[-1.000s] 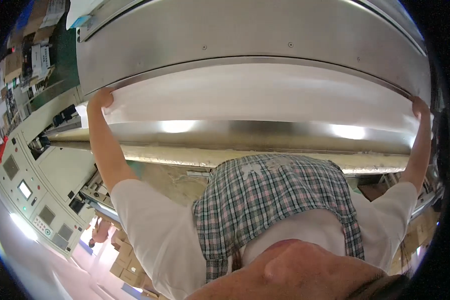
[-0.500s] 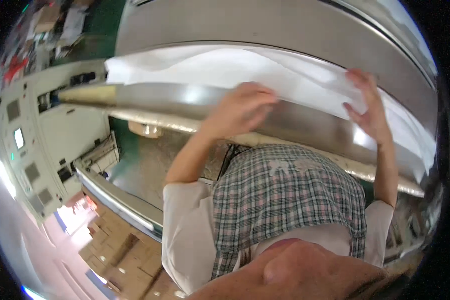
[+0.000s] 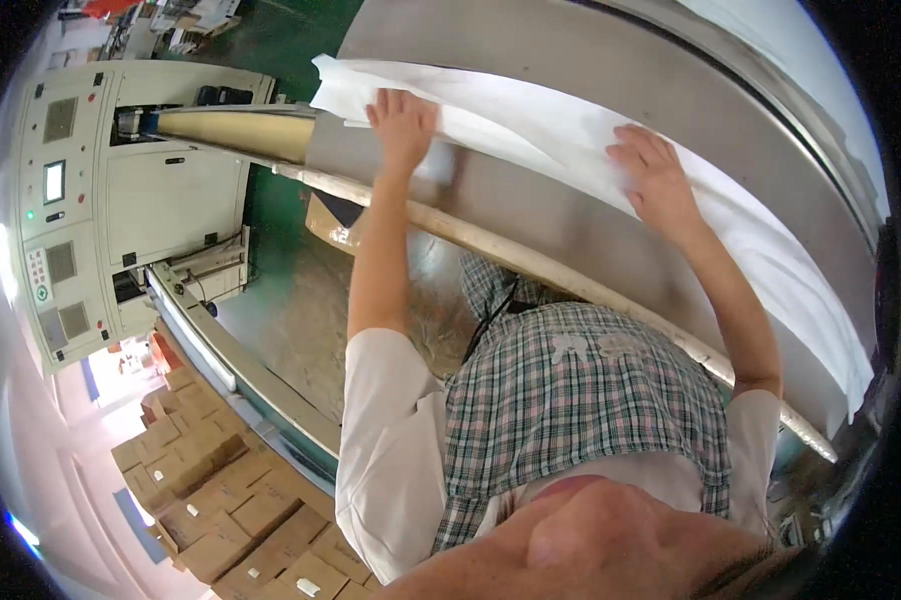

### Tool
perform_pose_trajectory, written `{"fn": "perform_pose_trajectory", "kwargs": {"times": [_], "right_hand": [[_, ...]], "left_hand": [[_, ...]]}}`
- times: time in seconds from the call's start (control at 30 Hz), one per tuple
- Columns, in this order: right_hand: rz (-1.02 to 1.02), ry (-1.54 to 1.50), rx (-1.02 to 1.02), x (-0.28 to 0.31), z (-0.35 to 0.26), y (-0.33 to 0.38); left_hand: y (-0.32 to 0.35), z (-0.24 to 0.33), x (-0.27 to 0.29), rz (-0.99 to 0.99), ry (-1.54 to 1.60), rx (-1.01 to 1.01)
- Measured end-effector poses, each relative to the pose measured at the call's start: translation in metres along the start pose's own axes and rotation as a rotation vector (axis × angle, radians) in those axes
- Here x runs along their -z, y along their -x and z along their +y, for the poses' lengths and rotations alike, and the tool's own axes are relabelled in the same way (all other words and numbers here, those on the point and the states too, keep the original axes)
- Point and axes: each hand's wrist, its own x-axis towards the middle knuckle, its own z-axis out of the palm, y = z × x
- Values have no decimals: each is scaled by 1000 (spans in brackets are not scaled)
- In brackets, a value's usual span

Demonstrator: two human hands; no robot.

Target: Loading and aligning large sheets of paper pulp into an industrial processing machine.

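A long white sheet point(image 3: 530, 135), thin and creased like film or cloth, runs across a broad grey metal machine surface. My left hand point(image 3: 402, 128) lies on the sheet toward its left end, fingers stretched forward. Farther right, my right hand point(image 3: 658, 185) rests on the sheet with fingers spread and a little bent. Neither hand is closed around anything. Between the sheet and me is a grey, smooth, roller-like surface point(image 3: 560, 205), with a yellowish section point(image 3: 235, 132) at its left end.
A wrapped pale bar point(image 3: 500, 243) crosses in front of my apron. A cream control cabinet point(image 3: 175, 200) with a small screen stands at left. A long rail point(image 3: 270, 395) extends below it, beside stacked cardboard boxes point(image 3: 240, 490). An open carton point(image 3: 330, 225) is under the bar.
My left hand has moved left and away from me, down onto the sheet. My right hand has shifted left onto it. The whole view has turned and shifted.
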Motion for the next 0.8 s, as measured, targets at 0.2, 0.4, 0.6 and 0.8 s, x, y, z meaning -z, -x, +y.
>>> {"fn": "perform_pose_trajectory", "kwargs": {"times": [0.2, 0.4, 0.6, 0.8], "right_hand": [[-158, -29, 151, -46, -40, -66], [-236, -327, 252, -98, -88, -178], [-216, -412, -70, -160, -81, -336], [-893, -304, -230, -223, -86, -415]], "left_hand": [[-33, -112, -20, -37, 22, 137], [-22, -211, -38, 133, 135, 283], [3, -195, -25, -560, 1214, 1026], [4, -205, -51, -667, 1228, 973]]}}
